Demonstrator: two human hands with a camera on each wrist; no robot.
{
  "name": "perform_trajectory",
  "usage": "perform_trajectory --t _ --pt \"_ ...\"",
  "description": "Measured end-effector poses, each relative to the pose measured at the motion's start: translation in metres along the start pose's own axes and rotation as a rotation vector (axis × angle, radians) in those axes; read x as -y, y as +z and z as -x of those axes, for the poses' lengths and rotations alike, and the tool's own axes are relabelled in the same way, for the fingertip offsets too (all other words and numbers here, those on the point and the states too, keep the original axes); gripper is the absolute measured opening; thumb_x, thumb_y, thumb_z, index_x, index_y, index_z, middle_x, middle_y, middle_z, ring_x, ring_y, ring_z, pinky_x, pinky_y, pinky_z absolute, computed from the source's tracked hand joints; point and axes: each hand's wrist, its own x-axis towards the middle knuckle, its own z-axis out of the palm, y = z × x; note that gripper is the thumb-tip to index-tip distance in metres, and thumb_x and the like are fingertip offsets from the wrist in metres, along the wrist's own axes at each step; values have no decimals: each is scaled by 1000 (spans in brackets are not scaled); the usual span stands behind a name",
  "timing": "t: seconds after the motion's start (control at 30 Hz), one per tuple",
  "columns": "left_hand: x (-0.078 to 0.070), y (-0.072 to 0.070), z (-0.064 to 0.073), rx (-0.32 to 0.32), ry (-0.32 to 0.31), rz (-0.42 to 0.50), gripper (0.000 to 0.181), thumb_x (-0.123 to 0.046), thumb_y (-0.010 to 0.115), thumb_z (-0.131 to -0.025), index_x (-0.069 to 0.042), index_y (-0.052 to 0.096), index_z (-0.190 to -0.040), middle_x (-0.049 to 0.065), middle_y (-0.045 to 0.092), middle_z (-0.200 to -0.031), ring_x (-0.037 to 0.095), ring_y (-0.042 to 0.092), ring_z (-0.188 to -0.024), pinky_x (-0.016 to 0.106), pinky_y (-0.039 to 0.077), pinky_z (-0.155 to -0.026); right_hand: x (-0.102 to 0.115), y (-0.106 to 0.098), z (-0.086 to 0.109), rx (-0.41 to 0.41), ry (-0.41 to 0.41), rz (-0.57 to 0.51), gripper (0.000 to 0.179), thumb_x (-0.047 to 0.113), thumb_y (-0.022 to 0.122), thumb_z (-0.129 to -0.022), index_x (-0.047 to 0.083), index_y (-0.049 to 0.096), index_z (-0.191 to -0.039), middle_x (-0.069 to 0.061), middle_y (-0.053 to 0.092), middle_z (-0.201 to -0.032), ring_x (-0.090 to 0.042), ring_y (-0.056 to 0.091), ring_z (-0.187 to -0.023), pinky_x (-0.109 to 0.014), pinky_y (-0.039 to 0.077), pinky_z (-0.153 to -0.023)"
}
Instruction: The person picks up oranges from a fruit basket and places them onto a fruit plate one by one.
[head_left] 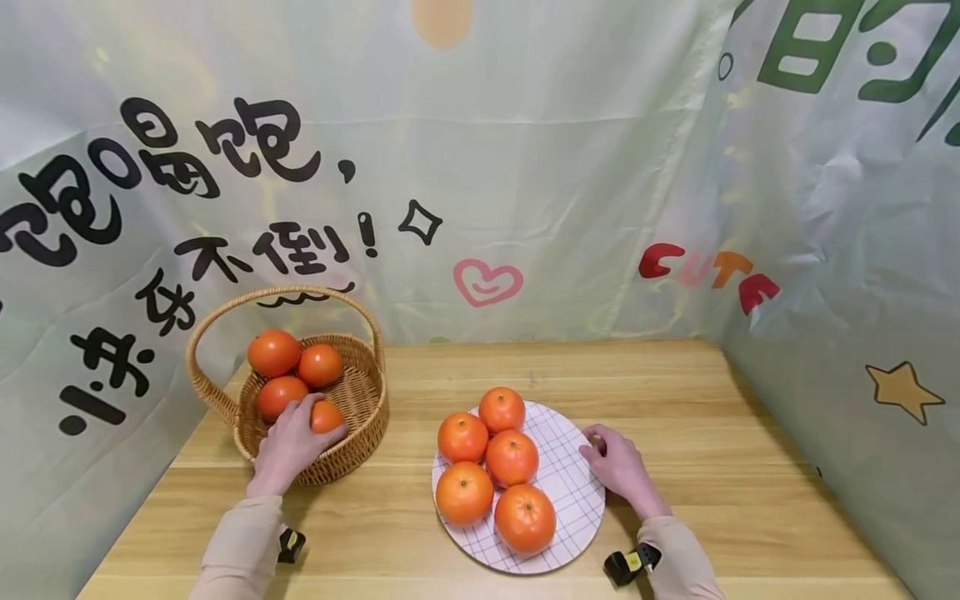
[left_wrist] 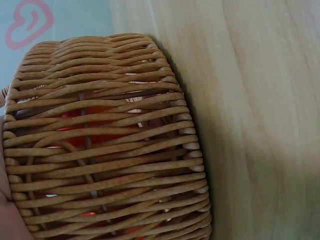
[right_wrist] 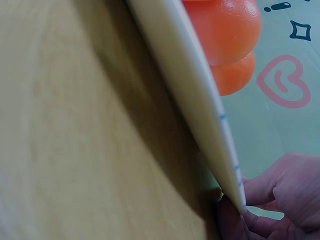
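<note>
This looks like a small curtained booth: pale green, lightly creased fabric sheeting [head_left: 555, 183] encloses a light wood-grain tabletop [head_left: 750, 517] along the back and both sides. Cheerful prints cover the cloth, among them bold black Chinese characters [head_left: 292, 173], a pink outlined heart [head_left: 487, 292], multicoloured "CUTE" lettering [head_left: 727, 268] and a tan five-pointed star [head_left: 905, 390]. Whether a home, shop or studio surrounds it cannot be told.

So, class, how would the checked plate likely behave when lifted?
The plate seems stiff, its rim standing off the table without sagging. It may tip, as the five fruits sit mostly opposite the right hand. They look round, so could roll.
</note>
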Motion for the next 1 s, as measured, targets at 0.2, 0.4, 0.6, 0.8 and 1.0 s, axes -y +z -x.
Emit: perform_trajectory --t 0.2,0.4,0.6,0.8,1.0 --pt "3 3 -3 -117 79 55 71 -49 74 -86 -9 50 -140 22 53 -136 50 57 -116 67 46 -89 1 -1 -1 1 -4 4 28 12 61 -97 1 62 -123 -8 57 -80 -19 50 -72 -29 38 -65" --pt "5 5 -1 -179 96 96 74 -49 76 -84 -10 48 -141 21 51 -137 47 55 -118 65 44 -92 1 -2 0 2 -13 12 28 12 61 -97 0 62 -123 -8 57 -80 -19 50 -72 -29 38 -65" --pt "4 7 0 -238 103 144 75 -43 80 -82 -10 48 -142 22 49 -139 50 55 -117 65 45 -91 0 -1 -1 0 -8 7 29 13 61 -97 1 62 -123 -8 57 -81 -19 51 -72 -29 38 -66" --pt "3 7 2 -294 139 191 75 -32 85 -78 -7 50 -139 22 51 -132 48 57 -112 63 47 -88 0 -1 0 1 -6 9 29 13 61 -97 1 62 -123 -8 57 -82 -20 51 -73 -29 38 -66" --pt "1 2 2 -317 160 220 76 -26 88 -73 -6 51 -137 23 53 -124 45 59 -109 61 48 -86 0 -1 1 -2 -8 7 28 12 62 -97 1 63 -122 -8 57 -81 -19 51 -73 -29 37 -65"
